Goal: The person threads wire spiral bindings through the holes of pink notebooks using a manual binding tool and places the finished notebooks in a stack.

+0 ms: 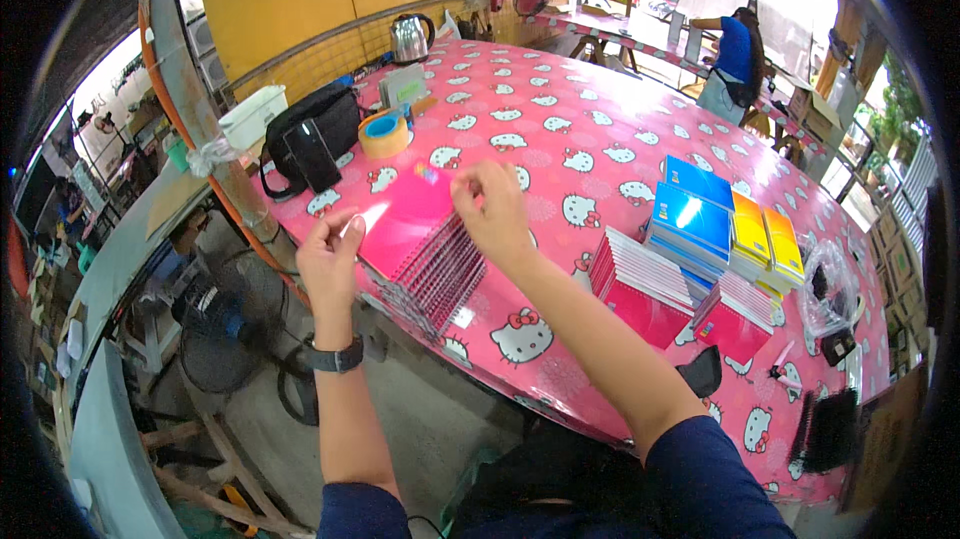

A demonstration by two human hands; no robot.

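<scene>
Left hand (332,257) and right hand (492,214), apart, flanked the glossy pink spiral-bound notebook stack (428,247) left of frame centre; alignment seemed the step, next requiring even edge pressure; fingertip closure was unclear.

A metal kettle (409,40) stands beyond a black bag (335,111).

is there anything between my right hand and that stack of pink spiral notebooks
Nothing visible: your right hand is at the stack of pink spiral notebooks, fingertips by the top cover's right edge. The tape rolls sit beyond the stack, out of the way.
</scene>
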